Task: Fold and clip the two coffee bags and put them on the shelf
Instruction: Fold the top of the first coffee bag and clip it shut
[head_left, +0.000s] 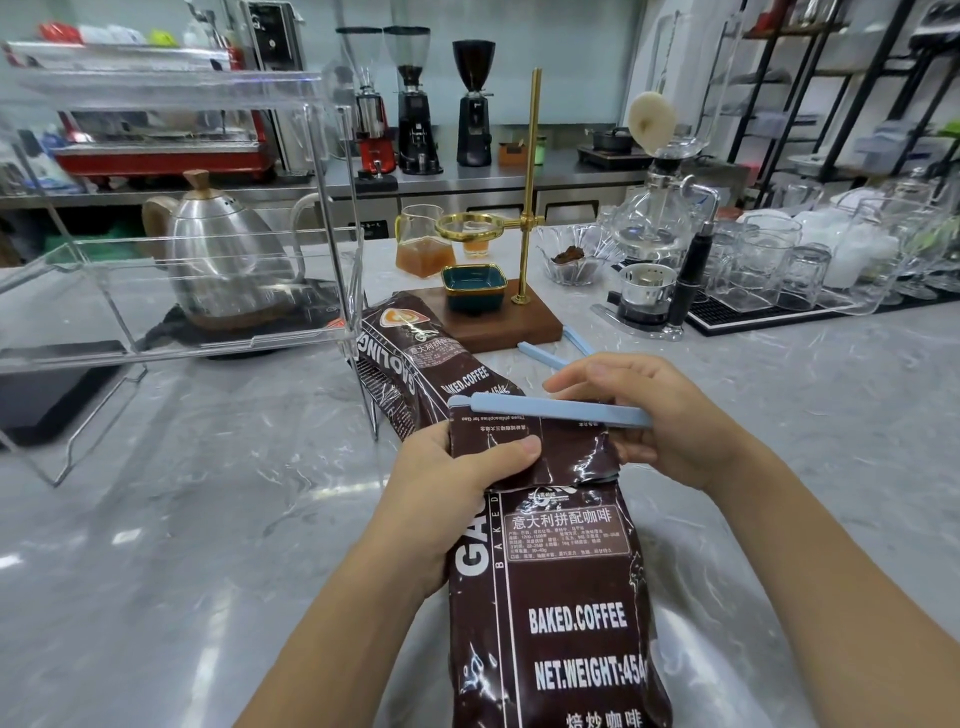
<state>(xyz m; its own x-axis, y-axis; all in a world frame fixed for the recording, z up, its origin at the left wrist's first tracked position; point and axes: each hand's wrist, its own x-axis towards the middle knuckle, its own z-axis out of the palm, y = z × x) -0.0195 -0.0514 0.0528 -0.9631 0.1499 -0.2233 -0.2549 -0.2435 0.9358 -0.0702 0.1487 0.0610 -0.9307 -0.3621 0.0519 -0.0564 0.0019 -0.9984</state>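
Note:
A dark brown coffee bag (561, 597) lies in front of me on the marble counter, its top folded over toward me. My left hand (452, 483) pinches the folded flap at its left side. My right hand (670, 421) grips a light blue sealing clip (550, 408) that lies across the fold's top edge. A second brown coffee bag (415, 358) lies further back, unfolded, beside the clear acrylic shelf (332, 218) at the left. Another light blue clip (543, 355) rests open on the counter behind my right hand.
A steel kettle (218, 254) stands on a base behind the shelf. A wooden pour-over stand (498, 317) with a brass pole and teal dish sits behind the bags. A siphon brewer (649, 249) and glasses on a mat (779, 265) crowd the right.

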